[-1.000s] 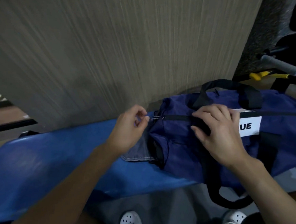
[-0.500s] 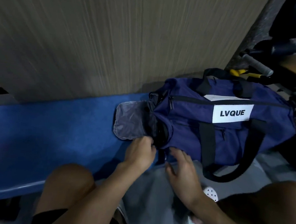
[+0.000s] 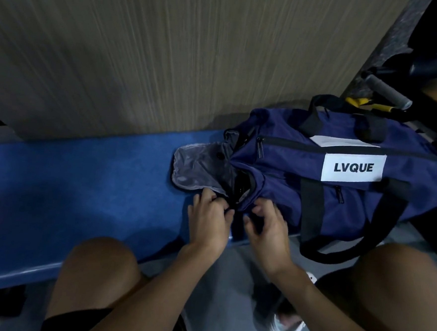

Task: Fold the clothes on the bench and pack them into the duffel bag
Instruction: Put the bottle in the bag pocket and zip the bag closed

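On the blue bench a grey flap of the bag's open end lies flat, and at its lower edge the left hand pinches the dark rim of this opening with curled fingers. Close beside it, the right hand grips the bag's fabric. The navy duffel bag lies on the bench's right part, against the wall.

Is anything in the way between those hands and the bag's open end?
Nothing visible. The left hand and right hand are at the duffel bag's open end; its grey flap lies folded out on the bench, beside the opening.
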{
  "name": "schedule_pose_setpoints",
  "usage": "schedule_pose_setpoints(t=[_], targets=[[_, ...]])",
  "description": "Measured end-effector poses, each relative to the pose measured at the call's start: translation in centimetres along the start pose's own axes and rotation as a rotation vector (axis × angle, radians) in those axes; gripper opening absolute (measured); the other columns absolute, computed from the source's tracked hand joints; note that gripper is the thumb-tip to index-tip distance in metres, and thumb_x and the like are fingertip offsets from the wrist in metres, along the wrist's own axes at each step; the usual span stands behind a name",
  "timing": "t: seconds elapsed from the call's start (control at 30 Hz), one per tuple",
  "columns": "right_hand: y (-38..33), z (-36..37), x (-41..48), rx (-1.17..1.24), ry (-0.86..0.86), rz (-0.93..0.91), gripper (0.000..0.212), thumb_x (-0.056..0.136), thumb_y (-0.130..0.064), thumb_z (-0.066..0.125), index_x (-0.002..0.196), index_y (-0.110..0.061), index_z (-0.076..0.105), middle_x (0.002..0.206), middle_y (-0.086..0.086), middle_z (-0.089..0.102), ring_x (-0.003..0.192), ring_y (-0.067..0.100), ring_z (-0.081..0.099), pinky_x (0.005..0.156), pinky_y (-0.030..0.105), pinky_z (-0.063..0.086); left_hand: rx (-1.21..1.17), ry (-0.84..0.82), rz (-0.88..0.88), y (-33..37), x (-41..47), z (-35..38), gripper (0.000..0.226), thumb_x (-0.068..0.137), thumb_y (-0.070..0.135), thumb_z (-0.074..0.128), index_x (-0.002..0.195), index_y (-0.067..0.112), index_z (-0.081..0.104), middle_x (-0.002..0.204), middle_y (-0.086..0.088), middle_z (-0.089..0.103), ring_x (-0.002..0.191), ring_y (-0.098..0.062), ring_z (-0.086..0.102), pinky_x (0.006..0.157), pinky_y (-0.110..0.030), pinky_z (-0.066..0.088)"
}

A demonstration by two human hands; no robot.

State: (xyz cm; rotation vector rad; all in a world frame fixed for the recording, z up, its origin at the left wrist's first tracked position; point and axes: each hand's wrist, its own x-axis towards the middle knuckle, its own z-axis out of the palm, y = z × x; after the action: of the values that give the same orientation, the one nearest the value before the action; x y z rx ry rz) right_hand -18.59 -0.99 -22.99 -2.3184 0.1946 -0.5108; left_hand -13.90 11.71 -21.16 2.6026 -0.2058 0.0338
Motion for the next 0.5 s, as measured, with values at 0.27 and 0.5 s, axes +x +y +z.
schedule_pose_setpoints(t=[0.27, 0.5], targets=[[0.0, 1.2, 0.9, 0.065, 0.072, 0.070, 0.022, 0.075, -0.013, 0.082, 0.079, -0.012, 0.060, 0.074, -0.007, 0.058, 0.069, 0.012, 0.055, 0.064, 0.025, 0.044, -0.437, -0.108, -0.276, 0.1, 0.4, -0.9, 0.024, 0.091, 0.029, 0.068, 0.067, 0.032, 0.066, 0.074, 0.011, 0.073, 0.080, -0.015, 0.069, 0.091, -0.042, 0.052], [-0.2, 2.2, 1.2, -0.047, 0.094, 0.077, 0.020, 0.078, -0.023, 0.080, 0.073, -0.012, 0.064, 0.070, 0.002, 0.064, 0.067, 0.022, 0.059, 0.058, 0.034, 0.045, -0.918, -0.110, -0.432, 0.4, 0.3, -2.1, 0.024, 0.091, 0.011, 0.069, 0.068, 0.017, 0.070, 0.055, 0.010, 0.066, 0.053, 0.005, 0.057, 0.060, -0.011, 0.044]])
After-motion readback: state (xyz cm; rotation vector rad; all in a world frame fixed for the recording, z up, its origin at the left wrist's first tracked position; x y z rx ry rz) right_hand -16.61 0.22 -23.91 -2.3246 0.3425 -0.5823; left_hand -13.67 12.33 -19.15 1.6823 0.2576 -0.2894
